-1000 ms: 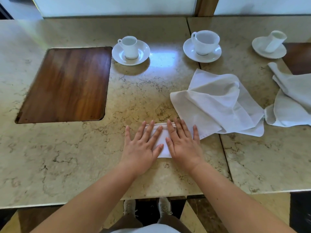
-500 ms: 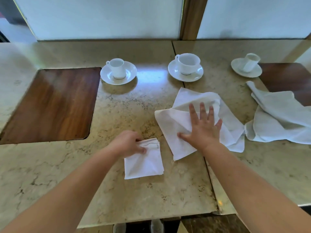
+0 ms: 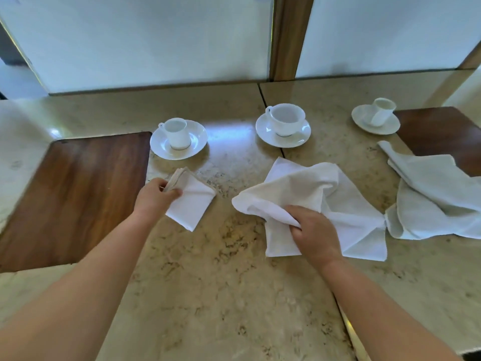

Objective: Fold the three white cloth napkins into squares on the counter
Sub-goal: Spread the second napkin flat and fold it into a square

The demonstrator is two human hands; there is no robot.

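On the marble counter (image 3: 213, 282), our left hand (image 3: 153, 198) pinches the folded napkin (image 3: 191, 201) at its far left corner, fingers curled round the stacked edges just in front of the left cup and saucer (image 3: 179, 139). The folded square sits turned like a diamond, one corner pointing toward us and the opposite, layered corner pointing away toward that saucer; it lies beside the wooden inlay (image 3: 75, 194). To the right of the folded napkin, our right hand (image 3: 313, 233) grips a bunched fold of the second napkin (image 3: 322, 204), fingers closed on the cloth, part of it lifted off the counter. This loose napkin sprawls with its long axis running left to right, in front of the middle cup and saucer (image 3: 283, 126). Farther right, the third napkin (image 3: 432, 201) lies crumpled, its narrow end pointing away toward the right cup and saucer (image 3: 376, 118), its near edge touching the second napkin's corner.
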